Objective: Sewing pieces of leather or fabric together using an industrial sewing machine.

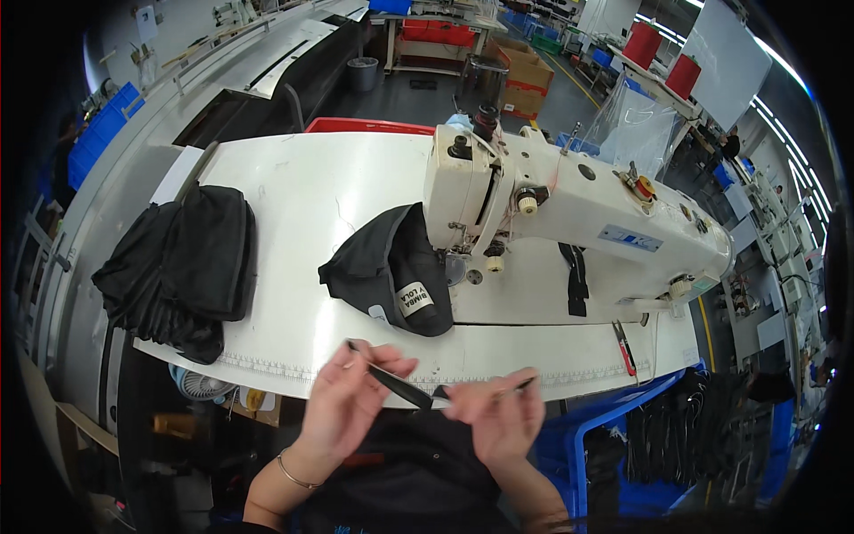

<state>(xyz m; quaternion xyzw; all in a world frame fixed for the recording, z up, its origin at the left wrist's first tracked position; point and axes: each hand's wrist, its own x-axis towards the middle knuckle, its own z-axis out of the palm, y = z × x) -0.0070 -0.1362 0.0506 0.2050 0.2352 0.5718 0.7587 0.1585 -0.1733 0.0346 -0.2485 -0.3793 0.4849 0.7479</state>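
A short black fabric strip (402, 389) is stretched between my two hands, just in front of the table edge. My left hand (342, 396) pinches one end of it. With closed fingers, my right hand (498, 411) grips the other end, and a dark tip sticks out past the fingers. Beyond them, a black sewn fabric piece (360, 258) with a white label lies folded partly open beside the needle area of a white sewing machine (569, 200). Another black strip (576, 280) rests flat on the table under the machine arm.
A stack of black fabric pieces (209, 258) lies on the left of the white table (294, 196). Red-handled thread snips (624, 349) lie near the right front edge. Below, a blue crate (578, 445) holds dark strips. A red tray (369, 126) borders the far edge.
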